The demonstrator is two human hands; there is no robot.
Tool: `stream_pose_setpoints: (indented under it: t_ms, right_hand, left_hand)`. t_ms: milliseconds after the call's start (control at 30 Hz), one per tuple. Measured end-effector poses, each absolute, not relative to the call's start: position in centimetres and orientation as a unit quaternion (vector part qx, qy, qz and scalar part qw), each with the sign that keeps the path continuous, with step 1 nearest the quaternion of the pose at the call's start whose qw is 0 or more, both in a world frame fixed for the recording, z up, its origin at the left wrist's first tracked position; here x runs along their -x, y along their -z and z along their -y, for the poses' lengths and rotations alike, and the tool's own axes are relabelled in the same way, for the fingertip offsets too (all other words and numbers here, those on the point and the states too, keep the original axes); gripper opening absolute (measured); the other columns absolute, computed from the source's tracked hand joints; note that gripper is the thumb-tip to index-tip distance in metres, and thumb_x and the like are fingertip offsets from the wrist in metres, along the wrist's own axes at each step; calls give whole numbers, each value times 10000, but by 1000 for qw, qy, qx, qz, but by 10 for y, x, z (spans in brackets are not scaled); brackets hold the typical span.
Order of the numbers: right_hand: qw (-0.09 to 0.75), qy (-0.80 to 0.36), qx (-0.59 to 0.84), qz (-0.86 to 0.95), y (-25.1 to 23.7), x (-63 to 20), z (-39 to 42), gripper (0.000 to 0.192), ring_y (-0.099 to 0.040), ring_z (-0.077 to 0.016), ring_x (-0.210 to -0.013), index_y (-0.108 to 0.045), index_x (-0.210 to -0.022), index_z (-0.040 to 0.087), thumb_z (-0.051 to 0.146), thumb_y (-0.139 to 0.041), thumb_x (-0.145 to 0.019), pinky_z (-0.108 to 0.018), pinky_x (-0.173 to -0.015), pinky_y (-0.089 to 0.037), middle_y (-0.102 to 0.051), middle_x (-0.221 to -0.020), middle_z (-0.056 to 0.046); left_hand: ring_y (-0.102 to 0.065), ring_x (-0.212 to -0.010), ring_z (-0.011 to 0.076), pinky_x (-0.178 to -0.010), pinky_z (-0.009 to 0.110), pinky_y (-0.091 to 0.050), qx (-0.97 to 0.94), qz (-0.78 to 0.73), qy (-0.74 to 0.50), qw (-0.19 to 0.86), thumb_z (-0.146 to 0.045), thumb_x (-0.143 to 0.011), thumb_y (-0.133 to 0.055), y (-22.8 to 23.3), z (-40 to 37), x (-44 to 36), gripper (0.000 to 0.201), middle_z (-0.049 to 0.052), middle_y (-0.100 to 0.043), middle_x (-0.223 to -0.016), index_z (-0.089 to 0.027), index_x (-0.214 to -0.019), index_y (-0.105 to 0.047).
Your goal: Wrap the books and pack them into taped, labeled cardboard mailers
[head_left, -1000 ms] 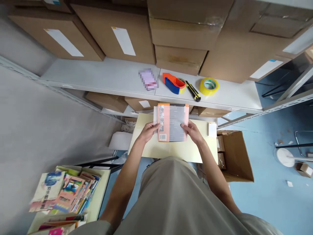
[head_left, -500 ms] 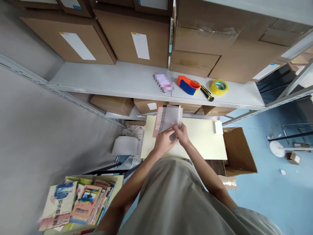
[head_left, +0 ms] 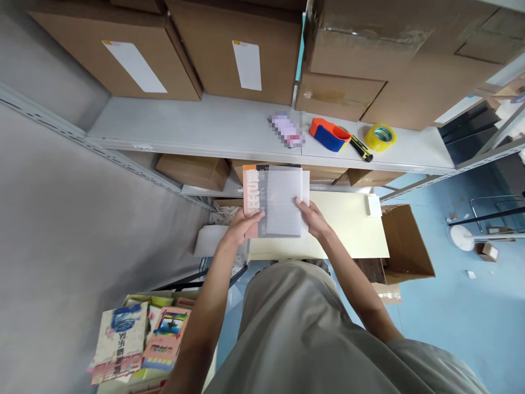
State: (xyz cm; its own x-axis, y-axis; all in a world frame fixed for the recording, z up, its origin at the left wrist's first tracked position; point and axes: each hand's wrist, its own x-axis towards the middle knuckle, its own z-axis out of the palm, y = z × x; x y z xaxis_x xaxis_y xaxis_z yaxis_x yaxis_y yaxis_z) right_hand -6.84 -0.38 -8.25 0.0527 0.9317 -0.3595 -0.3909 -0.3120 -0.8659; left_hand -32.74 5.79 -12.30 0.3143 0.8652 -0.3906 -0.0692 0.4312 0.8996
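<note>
Grey metal shelf [head_left: 197, 128] runs across far side. On it, L to R: big brown cardboard boxes w/ white labels [head_left: 123, 52], orange-and-blue tape dispenser [head_left: 329, 134], yellow-and-black utility knife [head_left: 361, 149] just beside it, yellow tape roll [head_left: 380, 137] right of knife. Pale yellow tabletop [head_left: 348, 232] mid-scene; small white pad [head_left: 373, 205] at its far right corner. Open brown carton [head_left: 408, 246] on blue floor, right. Stack of colourful books [head_left: 135, 342] near left.

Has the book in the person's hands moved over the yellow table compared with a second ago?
Yes. The book has shifted left: it now overhangs the left edge of the yellow table.
</note>
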Motion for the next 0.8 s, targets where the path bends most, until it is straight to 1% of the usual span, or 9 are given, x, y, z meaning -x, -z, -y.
stream_pose_setpoints:
  t_ms: [33,100,200,267,333,467,567,667,800]
  right_hand:
    - [520,-637,502,268,84,70,2,756,-832,-351,-1123,-791,-1153,227,822,-989,-731,-457,-987,-705,-879,-1108,-95]
    - [514,-642,502,268,90,71,-2,750,-834,-350,-1125,-793,-1158,224,811,-994,-738,-458,-989,-708,-884,-1133,-100]
    - [499,-647,513,264,109,71,-12,690,-832,-346,-1142,-801,-1182,222,767,-978,-798,-456,-1000,-708,-890,-1142,-106]
    - [489,-649,525,252,128,71,-21,631,-832,-338,-1137,-806,-1176,216,718,-974,-832,-453,-1013,-702,-891,-1112,-107]
    - [473,-644,556,228,153,72,-32,543,-828,-328,-1111,-806,-1135,211,650,-971,-862,-452,-1022,-688,-887,-1056,-104]
    - [421,-594,668,157,204,83,-44,331,-789,-293,-1031,-755,-949,215,484,-940,-894,-436,-991,-646,-847,-913,-82]
    - [390,-582,700,140,232,92,-40,307,-747,-272,-962,-698,-857,216,423,-925,-866,-425,-928,-612,-790,-825,-61]
    - [371,-581,710,147,247,98,-35,324,-708,-254,-917,-695,-859,210,448,-914,-851,-409,-877,-578,-753,-804,-43]
    - [371,-580,703,176,255,100,-45,361,-670,-242,-901,-723,-922,200,511,-897,-864,-392,-851,-546,-736,-813,-38]
  left_hand:
    - [-833,-1201,379,-1055,491,-689,-406,-481,-343,698,-676,-538,-1111,123,-56,328,876,130,-882,-1226,-188,-1213,-839]
    - [-831,-1217,386,-1074,503,-685,-403,-486,-357,689,-663,-506,-1133,127,-55,328,907,141,-880,-1258,-180,-1214,-834]
    - [-821,-1246,392,-1086,507,-679,-415,-501,-365,666,-668,-536,-1121,146,-62,331,907,148,-874,-1301,-183,-1242,-820]
    - [-818,-1250,383,-1090,496,-672,-427,-509,-367,652,-628,-571,-1105,169,-70,332,858,146,-873,-1314,-187,-1248,-816]
    - [-821,-1223,359,-1081,469,-667,-441,-532,-343,636,-540,-610,-1071,196,-79,329,748,137,-879,-1291,-186,-1218,-814]
    - [-826,-1120,308,-1006,396,-657,-468,-622,-206,593,-346,-690,-908,250,-83,319,407,103,-892,-1101,-179,-1047,-806]
    - [-821,-1049,319,-932,379,-646,-474,-644,-157,579,-255,-665,-841,278,-76,316,255,99,-871,-957,-174,-898,-776]
    - [-812,-1053,321,-896,354,-627,-480,-659,-131,565,-208,-647,-807,294,-72,319,264,93,-862,-919,-174,-907,-776]
    - [-798,-1150,309,-935,323,-604,-489,-671,-118,544,-185,-669,-783,301,-85,324,330,95,-874,-1004,-176,-999,-784]
